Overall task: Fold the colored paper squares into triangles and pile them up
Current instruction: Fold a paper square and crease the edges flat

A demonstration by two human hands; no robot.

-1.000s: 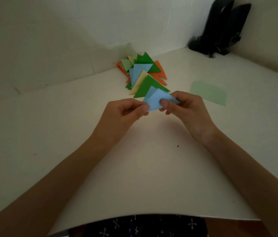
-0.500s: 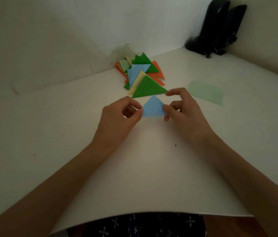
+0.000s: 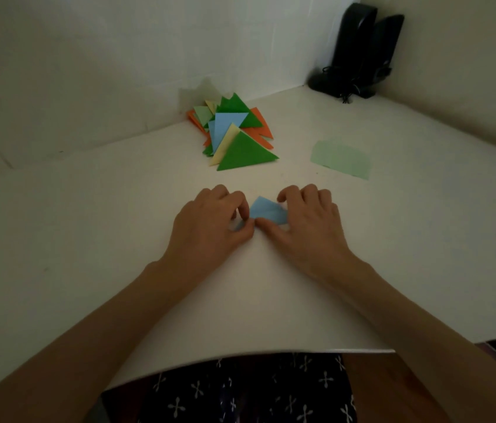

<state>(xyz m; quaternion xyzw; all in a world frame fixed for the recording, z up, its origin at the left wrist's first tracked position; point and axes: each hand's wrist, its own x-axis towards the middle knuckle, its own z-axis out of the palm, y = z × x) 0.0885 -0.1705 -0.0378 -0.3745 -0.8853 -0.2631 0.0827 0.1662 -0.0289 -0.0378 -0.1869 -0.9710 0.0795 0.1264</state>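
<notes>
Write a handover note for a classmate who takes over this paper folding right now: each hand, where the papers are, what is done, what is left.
Hands: the left hand pinches the left corner of the blue paper, which lies on the table. The right hand presses its thumb along the near edge, fingers curled.
Done: a pile of folded triangles sits near the back wall.
Left: finish the blue paper's crease and add it to the pile. Then fold the light green sheet, which lies flat to the right of the pile.

My white worktop (image 3: 88, 239) bore a pile of folded triangles (image 3: 234, 135). Right of the pile lay a pale green sheet (image 3: 341, 160), nearer me a blue paper (image 3: 266, 209), and far right two black speakers (image 3: 359, 50).
</notes>
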